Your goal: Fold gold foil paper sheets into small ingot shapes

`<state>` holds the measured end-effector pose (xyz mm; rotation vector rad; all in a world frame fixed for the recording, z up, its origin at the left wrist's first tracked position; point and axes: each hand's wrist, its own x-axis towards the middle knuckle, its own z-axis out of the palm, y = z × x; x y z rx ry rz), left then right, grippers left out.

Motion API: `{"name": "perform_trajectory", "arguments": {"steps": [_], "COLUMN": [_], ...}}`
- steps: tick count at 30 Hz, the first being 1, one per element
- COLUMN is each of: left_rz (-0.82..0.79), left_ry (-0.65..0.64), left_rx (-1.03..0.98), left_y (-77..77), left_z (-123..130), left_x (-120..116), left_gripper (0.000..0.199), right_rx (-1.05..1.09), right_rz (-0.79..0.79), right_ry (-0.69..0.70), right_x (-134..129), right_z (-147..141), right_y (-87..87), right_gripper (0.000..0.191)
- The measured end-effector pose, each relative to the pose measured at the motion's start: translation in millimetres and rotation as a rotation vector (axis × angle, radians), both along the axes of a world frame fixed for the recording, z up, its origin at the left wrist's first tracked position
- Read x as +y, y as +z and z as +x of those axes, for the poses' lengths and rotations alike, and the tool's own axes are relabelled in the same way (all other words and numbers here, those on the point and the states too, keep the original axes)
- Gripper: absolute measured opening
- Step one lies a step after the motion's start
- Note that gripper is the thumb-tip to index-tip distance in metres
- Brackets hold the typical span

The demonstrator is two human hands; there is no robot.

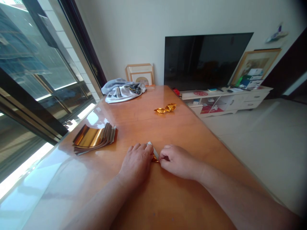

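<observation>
On the wooden table, a sheet of gold foil paper (155, 152) shows between my hands, with a pale strip and a bit of shiny gold visible. My left hand (136, 161) lies over its left part, fingers bent and pressed down on it; most of the sheet is hidden there. With thumb and index finger pinched together, my right hand (177, 161) grips the sheet's right edge. To the left sits a curved stack of gold foil sheets (88, 136). Farther off lie two folded gold foil pieces (160, 110), close together.
A heap of grey cloth (123, 91) rests at the table's far left end, by framed pictures (141, 68) against the wall. Windows line the left side. Beyond the table's right edge stand a white cabinet (249, 95) and a large television (206, 60).
</observation>
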<state>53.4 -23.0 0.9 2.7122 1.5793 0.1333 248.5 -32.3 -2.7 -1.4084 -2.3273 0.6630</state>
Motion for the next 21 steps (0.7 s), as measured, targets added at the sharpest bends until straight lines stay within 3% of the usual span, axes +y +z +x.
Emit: {"name": "perform_trajectory", "arguments": {"steps": [10, 16, 21], "left_rz": [-0.017, 0.009, -0.016], "left_ry": [0.007, -0.032, -0.026], "left_rx": [-0.022, -0.042, -0.042], "left_y": [-0.3, -2.1, -0.5], "left_z": [-1.4, -4.2, -4.9], "left_x": [-0.2, 0.5, 1.0], "left_gripper": [0.015, 0.015, 0.012], "right_rx": [0.002, -0.128, -0.24], "right_rz": [-0.017, 0.138, 0.204], "right_ry": [0.009, 0.174, 0.199], "right_x": [2.1, -9.1, -17.1], "right_z": [5.4, 6.7, 4.6], "right_y": [-1.9, 13.4, 17.3], "right_gripper": [0.015, 0.021, 0.016]}}
